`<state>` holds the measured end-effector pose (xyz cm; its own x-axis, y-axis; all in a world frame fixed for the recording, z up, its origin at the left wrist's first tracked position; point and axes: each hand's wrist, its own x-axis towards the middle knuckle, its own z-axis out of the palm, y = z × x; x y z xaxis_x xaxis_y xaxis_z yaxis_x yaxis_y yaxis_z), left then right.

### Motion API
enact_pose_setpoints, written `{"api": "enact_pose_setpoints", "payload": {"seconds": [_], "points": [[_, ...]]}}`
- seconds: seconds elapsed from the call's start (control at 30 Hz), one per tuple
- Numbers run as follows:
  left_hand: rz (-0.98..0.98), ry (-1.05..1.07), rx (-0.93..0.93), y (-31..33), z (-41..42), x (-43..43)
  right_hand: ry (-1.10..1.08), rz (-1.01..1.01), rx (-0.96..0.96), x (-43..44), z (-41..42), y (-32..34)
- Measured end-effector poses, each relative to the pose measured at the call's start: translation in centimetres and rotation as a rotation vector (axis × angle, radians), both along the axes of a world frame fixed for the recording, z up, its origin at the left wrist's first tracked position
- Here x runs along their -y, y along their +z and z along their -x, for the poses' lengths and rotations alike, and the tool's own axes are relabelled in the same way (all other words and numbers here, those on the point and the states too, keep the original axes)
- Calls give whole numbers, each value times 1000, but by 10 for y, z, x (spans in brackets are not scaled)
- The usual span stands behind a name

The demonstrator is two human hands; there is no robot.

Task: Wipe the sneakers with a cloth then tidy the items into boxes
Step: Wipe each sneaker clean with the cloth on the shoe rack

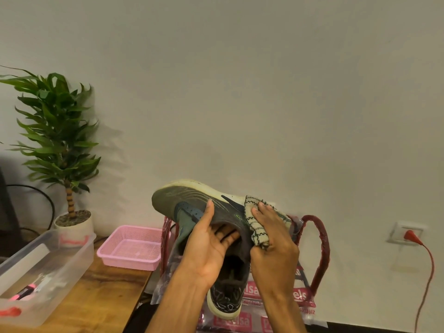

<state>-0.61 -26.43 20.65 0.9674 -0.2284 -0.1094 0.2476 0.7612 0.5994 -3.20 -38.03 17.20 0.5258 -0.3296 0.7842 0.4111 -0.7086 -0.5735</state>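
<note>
Wiping one dark sneaker (182, 197) with a checked cloth (258, 218), up in the air above a plastic bag (308, 296).

Held upside down, sole on top, by the left hand (209, 246), with fingers (227, 234) tucked inside the shoe hole and thumb pressed on the outside. Rubbed near the heel by the right hand (275, 239), bunched round the cloth and pinching it tight against the shoe. Looks like the wiping part, not finished. Other sneaker (225, 300) down low by the bag, maybe not wiped yet. Tidying left to do, with pink basket (129, 263) and clear box (55, 260) waiting on the table (108, 287), well apart from both hands.
</note>
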Motion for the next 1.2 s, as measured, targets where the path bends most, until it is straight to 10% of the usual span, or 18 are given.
{"api": "enact_pose_setpoints", "payload": {"seconds": [0.3, 1.2], "points": [[181, -5, -78, 5, -3, 5, -42, 2, 21, -6, 7, 3], [-309, 171, -14, 10, -16, 2, 242, -549, -347, -6, 27, 16]]}}
